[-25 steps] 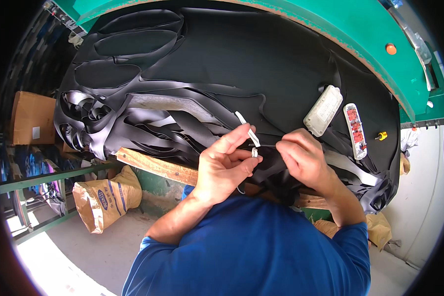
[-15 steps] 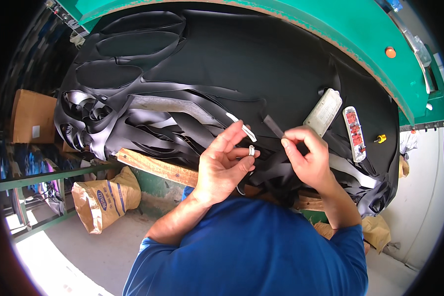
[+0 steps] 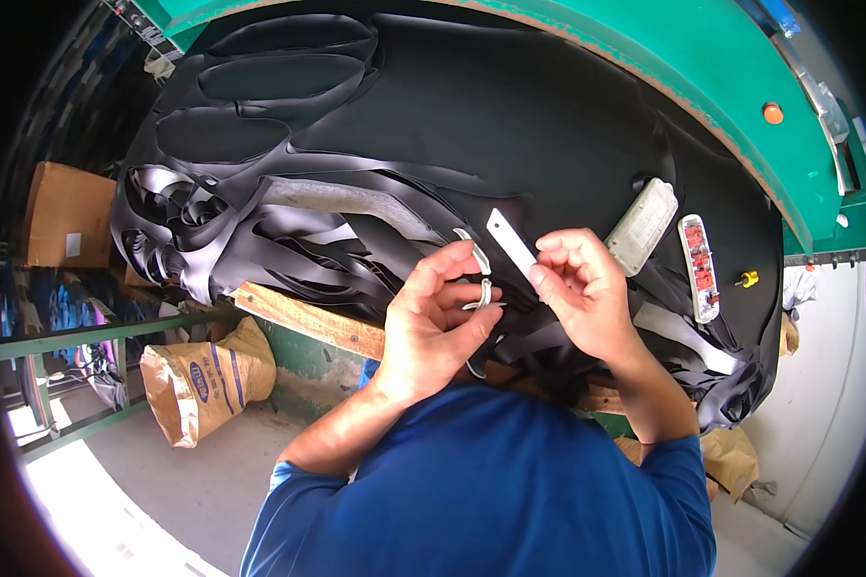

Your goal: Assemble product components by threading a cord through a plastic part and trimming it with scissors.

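Here, your left hand [image 3: 425, 327] is half curled, thumb and fingers holding the white cord [image 3: 482, 258], seemingly so its loose ends stay exposed and steady. Your right hand [image 3: 587, 296] pinches the flat blade [image 3: 511, 240] near one end, probably to leave its length free. It slants up and left from those fingertips, near the cord, while the opened power strip [image 3: 700, 269] lies farther right.

the head view looks down from the person's head, through a wide fisheye that bends straight edges toward its rim. it faces over the blue shirt [image 3: 481, 490] to the left hand [image 3: 431, 327] and right hand [image 3: 587, 303], close at centre, with black sheeting [image 3: 510, 106] farther out and floor [image 3: 192, 490] lower left.
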`<state>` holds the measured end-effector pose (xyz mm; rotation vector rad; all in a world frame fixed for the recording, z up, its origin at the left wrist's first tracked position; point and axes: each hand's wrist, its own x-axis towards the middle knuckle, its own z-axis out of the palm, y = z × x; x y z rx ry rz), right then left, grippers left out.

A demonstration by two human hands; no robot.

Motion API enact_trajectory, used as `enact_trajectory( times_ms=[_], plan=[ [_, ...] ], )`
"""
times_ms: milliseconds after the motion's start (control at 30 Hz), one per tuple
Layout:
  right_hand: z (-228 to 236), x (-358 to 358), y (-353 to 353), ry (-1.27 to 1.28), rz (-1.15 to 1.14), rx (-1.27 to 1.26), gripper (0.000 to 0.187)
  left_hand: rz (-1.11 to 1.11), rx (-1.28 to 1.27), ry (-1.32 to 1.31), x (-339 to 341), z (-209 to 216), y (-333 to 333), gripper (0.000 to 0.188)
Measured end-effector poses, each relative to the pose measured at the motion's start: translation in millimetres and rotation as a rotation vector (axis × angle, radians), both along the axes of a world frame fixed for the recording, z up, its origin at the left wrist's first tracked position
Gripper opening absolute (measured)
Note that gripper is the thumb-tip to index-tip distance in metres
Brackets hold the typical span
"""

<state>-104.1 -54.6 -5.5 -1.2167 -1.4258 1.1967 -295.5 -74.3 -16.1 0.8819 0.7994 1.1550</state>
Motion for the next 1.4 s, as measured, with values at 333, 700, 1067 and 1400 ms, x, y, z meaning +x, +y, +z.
enact_trajectory(
  times_ms=[333, 700, 1067, 1400],
  plan=[
    [-7, -11, -12, 0.139, 0.012, 0.029, 0.024, -0.029, -0.253, -0.025, -11, -5, -2, 0.027],
    [-8, -26, -16, 0.149, 0.066, 0.055, 0.012, 0.043, -0.211, -0.139, -17, -5, -4, 0.024],
    [4, -32, -14, -0.111, 0.102, 0.291, 0.013, 0.073, -0.013, -0.142, -18, -9, -14, 0.025],
    [9, -32, -16, -0.023, 0.152, 0.105, 0.014, 0.146, 0.007, -0.057, -7, -5, -20, 0.026]
  ],
)
